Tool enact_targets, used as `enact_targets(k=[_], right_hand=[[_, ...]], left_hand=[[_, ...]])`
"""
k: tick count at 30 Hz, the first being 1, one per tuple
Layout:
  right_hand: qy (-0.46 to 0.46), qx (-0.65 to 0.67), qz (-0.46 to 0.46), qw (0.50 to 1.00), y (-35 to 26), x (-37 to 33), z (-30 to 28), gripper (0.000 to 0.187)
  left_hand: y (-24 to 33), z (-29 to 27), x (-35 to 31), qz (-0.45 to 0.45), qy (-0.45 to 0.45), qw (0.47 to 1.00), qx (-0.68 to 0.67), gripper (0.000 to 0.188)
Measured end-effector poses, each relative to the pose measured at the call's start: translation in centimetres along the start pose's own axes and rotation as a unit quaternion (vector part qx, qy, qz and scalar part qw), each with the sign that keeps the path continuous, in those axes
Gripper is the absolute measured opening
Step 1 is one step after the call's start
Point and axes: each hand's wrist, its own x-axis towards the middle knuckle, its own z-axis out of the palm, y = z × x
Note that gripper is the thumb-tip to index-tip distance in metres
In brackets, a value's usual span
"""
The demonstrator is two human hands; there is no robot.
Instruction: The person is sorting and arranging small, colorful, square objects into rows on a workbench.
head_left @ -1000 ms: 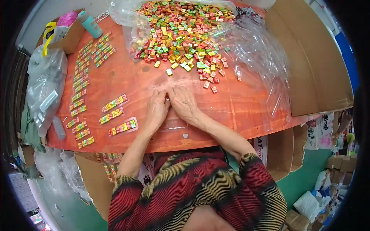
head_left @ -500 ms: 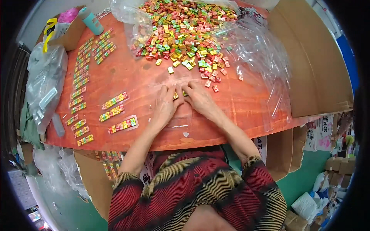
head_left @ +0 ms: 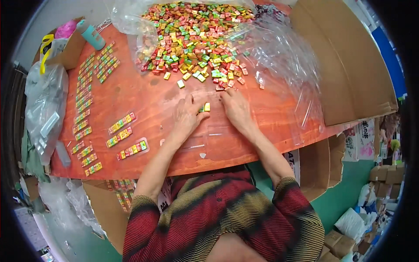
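– Where is the yellow piece?
– Frame centre, just beside the left hand; its fingers curl.
– And the right hand?
– Nearer the red pieces, below them. Whether either hand pinches, I cannot tell.

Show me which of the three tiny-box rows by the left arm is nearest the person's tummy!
The bottom row; the other two rows lie farther up the table.

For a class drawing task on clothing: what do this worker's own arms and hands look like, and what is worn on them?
The left hand and right hand are ungloved, forearms bare, with no watch or bracelet visible. The loose sleeves carry bands of dark red, yellow and black with fine ribbed lines.
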Motion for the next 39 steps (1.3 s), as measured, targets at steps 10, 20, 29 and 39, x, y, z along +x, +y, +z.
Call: enact_targets(k=[10,20,29,39], right_hand=[[-0.005,0.012,-0.01,1.0,1.4,-1.7,-1.1,0.025],[-0.086,0.09,0.0,0.992,-0.6,-0.9,-0.9,0.024],[0.047,0.023,0.054,0.997,3.6,0.5,-0.3,0.027],[-0.088,0.056,0.091,0.99,0.3,-1.3,-2.3,0.035]], left_hand=[[-0.1,0.5,0.2,-0.001,0.009,1.0,0.017,0.031],[-0.3,-0.2,0.8,0.0,-0.02,1.0,0.01,0.034],[0.0,-0.1,0.7,-0.01,-0.024,1.0,0.012,0.035],[-0.3,0.0,0.7,-0.016,-0.025,0.999,0.015,0.033]])
